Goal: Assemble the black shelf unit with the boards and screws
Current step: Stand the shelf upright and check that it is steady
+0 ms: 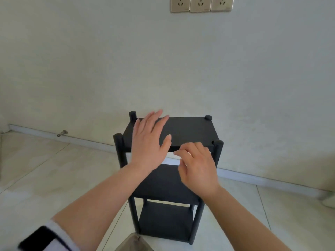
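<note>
A black shelf unit point(190, 131) with three boards stands upright on the tiled floor by the wall. Four round black posts run through its corners and stick up past the top board. My left hand point(150, 140) lies flat, fingers straight and spread, over the left part of the top board. My right hand point(197, 165) hovers at the front edge of the top board, near the front right post point(218, 149), fingers loosely curled and holding nothing. No loose boards or screws are in view.
A pale wall rises right behind the shelf, with a skirting strip point(253, 178) along its foot and sockets point(201, 4) high up. A metal door stop point(62, 133) juts from the skirting at left. Beige fabric point(134, 243) shows at the bottom edge.
</note>
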